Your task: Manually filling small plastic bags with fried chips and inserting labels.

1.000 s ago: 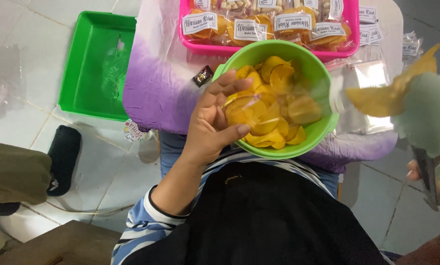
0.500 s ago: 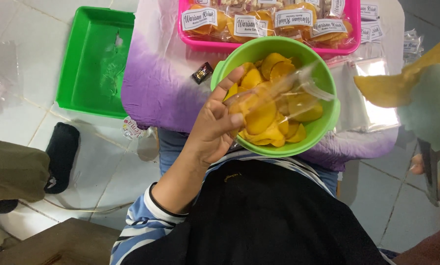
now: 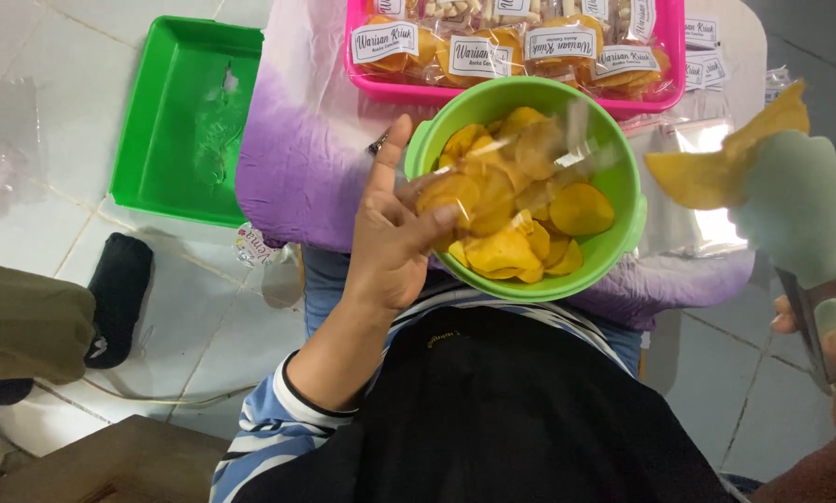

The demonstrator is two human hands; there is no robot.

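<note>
clear bag [image 3: 520, 163]: thin see-through plastic, partly filled with yellow chips, held over the green bowl [image 3: 623, 200], mouth pointing up-right
left hand [image 3: 395, 233]: thumb and fingertips pinched on the lower edge of the clear bag, index finger sticking up straight, not a fist
right hand [image 3: 833, 363]: at right frame edge, wrapped round the metal handles of the tongs [image 3: 795, 210], clamped
tongs: pale green heads squeezed on one large yellow chip [image 3: 716, 163], up in the air right of the bowl, apart from the bag
green bowl: on the purple-white cloth of the worktop [image 3: 287, 168], about half full of chips
behind bowl: pink tray [image 3: 357, 65] of sealed chip packets
floor left: green tray [image 3: 157, 140]
change vs earlier: bag lifted off the pile and turned more upright; left hand shifted left off the chips; tongs with chip about the same spot
</note>
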